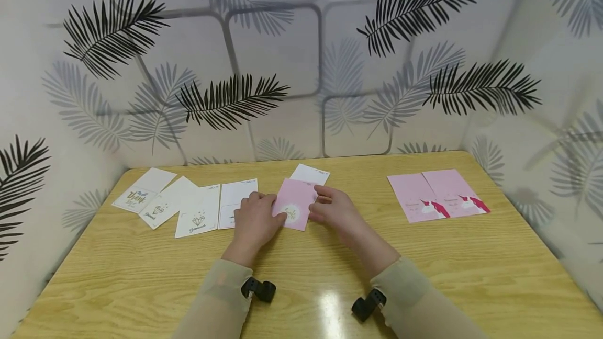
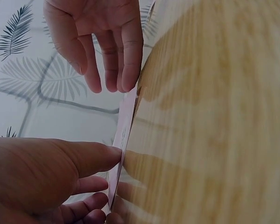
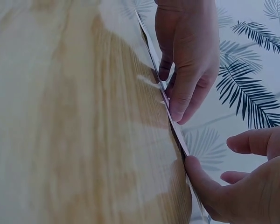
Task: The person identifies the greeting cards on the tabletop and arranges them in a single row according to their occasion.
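A pink card [image 1: 296,204] with a pale round design lies near the table's middle, overlapping a white card [image 1: 310,174] behind it. The left hand [image 1: 256,218] rests at its left side, thumb on the card's lower left edge; in the left wrist view that thumb [image 2: 91,158] presses the pink card [image 2: 125,121]. The right hand [image 1: 338,211] touches the card's right edge with its fingertips, fingers relaxed and apart. In the right wrist view, the right hand [image 3: 247,182] has one fingertip against the card edge, and the left hand [image 3: 189,56] reaches down to the card.
Several white cards, some with gold diamond prints [image 1: 198,218] and one with "thank" lettering [image 1: 137,198], lie at the left of the wooden table [image 1: 141,286]. Two pink unicorn cards [image 1: 414,195] lie side by side at the right. A leaf-patterned wall covering [image 1: 282,72] stands behind.
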Motion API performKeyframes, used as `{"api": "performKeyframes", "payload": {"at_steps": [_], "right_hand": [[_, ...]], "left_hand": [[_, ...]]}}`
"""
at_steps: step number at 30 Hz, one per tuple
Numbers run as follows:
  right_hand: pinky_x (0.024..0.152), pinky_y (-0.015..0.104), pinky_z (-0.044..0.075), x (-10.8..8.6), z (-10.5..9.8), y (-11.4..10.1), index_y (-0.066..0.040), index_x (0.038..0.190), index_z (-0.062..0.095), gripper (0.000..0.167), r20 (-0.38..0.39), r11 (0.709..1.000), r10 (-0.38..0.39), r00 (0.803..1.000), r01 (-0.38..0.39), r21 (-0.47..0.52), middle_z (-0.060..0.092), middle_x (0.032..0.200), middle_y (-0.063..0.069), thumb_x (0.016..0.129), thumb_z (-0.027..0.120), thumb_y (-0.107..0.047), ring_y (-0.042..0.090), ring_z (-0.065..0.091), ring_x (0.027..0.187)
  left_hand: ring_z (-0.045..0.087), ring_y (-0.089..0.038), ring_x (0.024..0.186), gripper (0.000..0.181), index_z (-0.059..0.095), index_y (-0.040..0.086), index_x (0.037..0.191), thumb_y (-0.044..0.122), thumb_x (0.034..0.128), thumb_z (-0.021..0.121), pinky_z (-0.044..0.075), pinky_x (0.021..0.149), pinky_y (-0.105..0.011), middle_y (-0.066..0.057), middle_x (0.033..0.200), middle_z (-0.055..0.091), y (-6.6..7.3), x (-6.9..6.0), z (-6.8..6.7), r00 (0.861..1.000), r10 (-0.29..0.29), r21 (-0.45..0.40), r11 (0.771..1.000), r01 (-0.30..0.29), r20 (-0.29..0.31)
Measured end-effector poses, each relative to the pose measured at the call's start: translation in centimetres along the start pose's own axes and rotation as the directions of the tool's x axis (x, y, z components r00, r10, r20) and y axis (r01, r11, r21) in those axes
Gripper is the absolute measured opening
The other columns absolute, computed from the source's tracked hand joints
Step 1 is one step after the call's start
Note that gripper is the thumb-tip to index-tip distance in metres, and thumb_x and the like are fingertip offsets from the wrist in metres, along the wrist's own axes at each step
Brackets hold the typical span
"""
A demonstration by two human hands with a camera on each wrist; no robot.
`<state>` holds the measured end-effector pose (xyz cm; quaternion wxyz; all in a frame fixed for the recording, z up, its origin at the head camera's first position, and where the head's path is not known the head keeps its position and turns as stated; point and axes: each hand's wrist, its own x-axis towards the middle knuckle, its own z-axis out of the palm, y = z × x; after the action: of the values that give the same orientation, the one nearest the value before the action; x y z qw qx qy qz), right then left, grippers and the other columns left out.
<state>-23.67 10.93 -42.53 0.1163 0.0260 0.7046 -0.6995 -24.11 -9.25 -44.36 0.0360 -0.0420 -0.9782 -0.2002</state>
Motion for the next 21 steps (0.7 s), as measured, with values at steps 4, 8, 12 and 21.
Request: {"api": "performKeyframes", "payload": {"at_steps": [4, 8, 12, 21], "right_hand": [[0.105, 0.044, 0.058, 0.00, 0.01, 0.02, 0.007, 0.164, 0.043, 0.065, -0.009, 1.000, -0.004, 1.000, 0.004, -0.005, 0.046, 0.163, 0.032, 0.102, 0.063, 0.006, 0.042, 0.059, 0.140], [0.107, 0.045, 0.057, -0.03, 0.03, 0.08, 0.002, 0.164, 0.048, 0.064, -0.027, 0.999, 0.004, 1.000, -0.005, -0.036, 0.051, 0.162, 0.028, 0.102, 0.065, 0.002, 0.038, 0.064, 0.133], [0.111, 0.046, 0.054, 0.03, 0.07, 0.22, -0.001, 0.162, 0.053, 0.063, -0.026, 0.996, 0.000, 1.000, -0.002, -0.085, 0.054, 0.161, 0.022, 0.101, 0.070, -0.002, 0.034, 0.065, 0.132], [0.106, 0.043, 0.056, -0.06, 0.10, 0.20, -0.002, 0.160, 0.056, 0.056, 0.037, 0.989, -0.029, 0.999, 0.034, -0.143, 0.064, 0.149, 0.022, 0.105, 0.069, 0.001, 0.033, 0.065, 0.130]], "left_hand": [[0.057, -0.045, 0.130, 0.053, 0.070, 0.005, 0.146, 0.031, 0.1007, 0.082, 0.047, 0.102, -0.067, -0.024, 0.142, 0.063, -0.07, 0.00, 0.05, 1.000, 0.001, -0.004, 1.000, -0.001, -0.005], [0.056, -0.046, 0.130, 0.056, 0.068, 0.005, 0.148, 0.031, 0.1007, 0.082, 0.047, 0.103, -0.067, -0.024, 0.143, 0.062, -0.04, -0.03, 0.01, 1.000, 0.001, -0.014, 1.000, -0.001, -0.001], [0.056, -0.046, 0.131, 0.057, 0.067, 0.005, 0.150, 0.031, 0.1010, 0.081, 0.046, 0.103, -0.067, -0.024, 0.143, 0.062, -0.02, -0.06, -0.04, 1.000, -0.001, -0.026, 1.000, 0.001, 0.006], [0.056, -0.047, 0.131, 0.058, 0.065, 0.006, 0.152, 0.030, 0.1021, 0.080, 0.046, 0.103, -0.068, -0.024, 0.144, 0.062, -0.09, 0.03, -0.19, 1.000, 0.000, -0.030, 1.000, 0.000, 0.003]]}}
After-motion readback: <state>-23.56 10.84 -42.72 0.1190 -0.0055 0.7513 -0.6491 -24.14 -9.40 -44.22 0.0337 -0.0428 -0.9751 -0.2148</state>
